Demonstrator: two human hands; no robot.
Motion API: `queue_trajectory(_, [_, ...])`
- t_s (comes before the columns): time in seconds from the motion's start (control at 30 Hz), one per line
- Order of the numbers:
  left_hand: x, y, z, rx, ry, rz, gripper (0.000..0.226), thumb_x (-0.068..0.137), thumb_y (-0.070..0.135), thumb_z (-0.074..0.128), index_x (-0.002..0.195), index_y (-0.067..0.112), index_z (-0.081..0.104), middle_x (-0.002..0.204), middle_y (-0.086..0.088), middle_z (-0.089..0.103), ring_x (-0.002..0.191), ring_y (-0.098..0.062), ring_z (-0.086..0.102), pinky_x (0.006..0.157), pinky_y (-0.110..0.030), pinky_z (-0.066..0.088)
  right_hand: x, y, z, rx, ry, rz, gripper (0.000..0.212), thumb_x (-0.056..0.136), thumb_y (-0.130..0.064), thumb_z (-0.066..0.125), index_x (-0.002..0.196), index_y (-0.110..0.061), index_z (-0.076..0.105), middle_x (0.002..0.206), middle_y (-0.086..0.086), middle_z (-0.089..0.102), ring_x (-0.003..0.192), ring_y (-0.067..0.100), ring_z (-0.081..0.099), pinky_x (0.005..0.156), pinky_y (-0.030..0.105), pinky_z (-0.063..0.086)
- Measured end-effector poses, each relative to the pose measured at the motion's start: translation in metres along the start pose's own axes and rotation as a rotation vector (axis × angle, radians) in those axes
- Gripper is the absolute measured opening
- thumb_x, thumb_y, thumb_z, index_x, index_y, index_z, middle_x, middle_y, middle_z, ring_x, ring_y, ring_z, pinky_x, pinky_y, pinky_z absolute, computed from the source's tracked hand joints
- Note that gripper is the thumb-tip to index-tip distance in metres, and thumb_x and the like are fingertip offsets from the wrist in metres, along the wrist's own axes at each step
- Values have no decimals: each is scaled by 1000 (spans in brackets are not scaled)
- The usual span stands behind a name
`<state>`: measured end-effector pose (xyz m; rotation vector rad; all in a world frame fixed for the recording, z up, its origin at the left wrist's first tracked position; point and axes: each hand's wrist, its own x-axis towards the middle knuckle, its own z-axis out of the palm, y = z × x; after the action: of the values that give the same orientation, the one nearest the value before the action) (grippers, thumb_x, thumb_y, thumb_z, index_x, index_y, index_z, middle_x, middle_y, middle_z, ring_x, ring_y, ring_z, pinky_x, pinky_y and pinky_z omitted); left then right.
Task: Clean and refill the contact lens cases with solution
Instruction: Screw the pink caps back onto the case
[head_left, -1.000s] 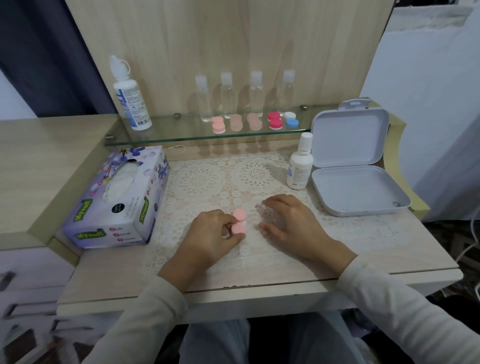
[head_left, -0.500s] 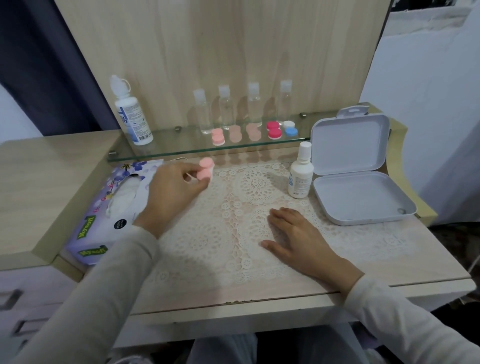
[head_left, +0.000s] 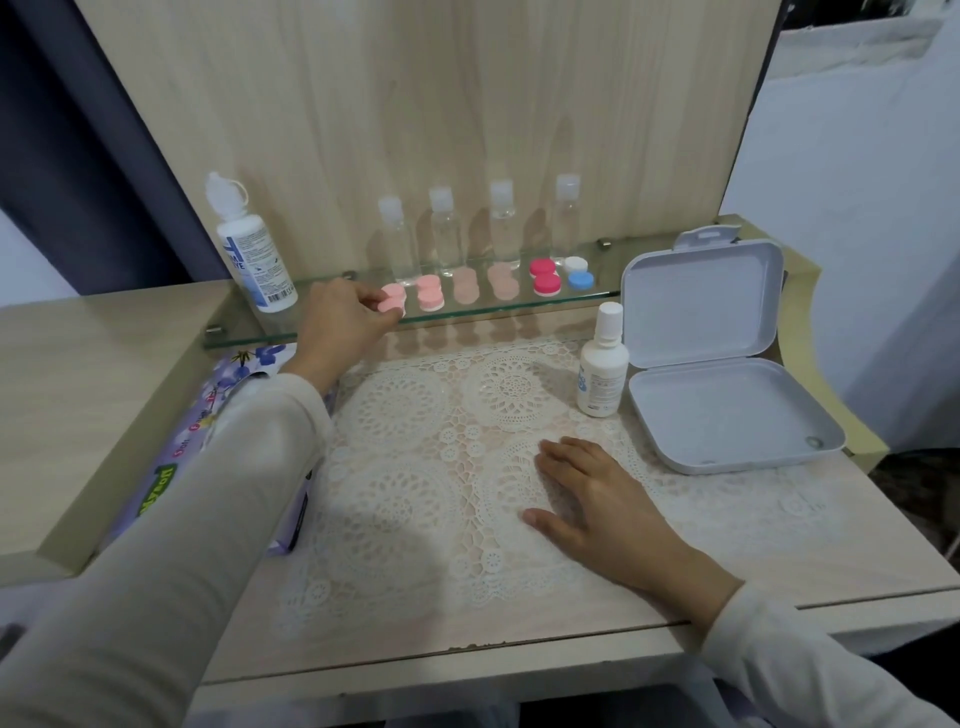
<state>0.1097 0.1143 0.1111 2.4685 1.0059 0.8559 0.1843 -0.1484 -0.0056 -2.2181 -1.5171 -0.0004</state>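
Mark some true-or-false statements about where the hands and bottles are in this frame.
1. The left hand has a pale pink contact lens case in its grip at the front edge of the glass shelf. True.
2. The right hand holds the small white bottle. False: it lies flat on the white lace mat, apart from the bottle.
3. The grey plastic box is open, lid raised. True.
4. The tall white solution bottle lies on its side on the mat. False: it stands upright on the glass shelf.
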Motion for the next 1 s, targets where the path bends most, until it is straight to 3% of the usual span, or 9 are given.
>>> queue_trajectory(0.33, [10,-6,5,11,-11,-21,36,79,33,69,106,10,68,100,-8,70,89,-20,63,85,-34,51,-1,0,1,1,6,17,73,79,-65,39,122,-9,58,132,4,54,126,23,45,103,28,25])
queue_trajectory(0.6, [12,-8,1,-22,2,6,38,79,35,69,109,11,67,100,-5,68,81,-13,56,73,-26,44,0,1,2,11,7,20,75,78,-66,38,124,-10,56,134,2,52,128,22,43,105,28,25])
queue_trajectory(0.7, [12,-4,-1,-12,19,74,35,81,32,67,109,11,66,101,-5,67,83,-13,54,74,-28,44,-1,1,2,9,7,22,73,78,-65,40,123,-10,57,133,3,53,127,23,44,104,29,26])
queue_trajectory(0.83, [15,9,2,48,-102,215,35,82,32,66,113,15,64,104,-5,65,87,-16,54,79,-33,46,0,1,1,17,2,16,74,78,-65,39,126,-11,55,135,2,51,129,22,41,105,27,23])
queue_trajectory(1.0, [24,14,18,287,-198,345,42,81,39,64,119,22,60,105,-8,63,100,-27,48,88,-39,40,-1,1,1,24,12,10,76,78,-66,37,127,-11,54,136,2,50,130,21,39,106,25,20])
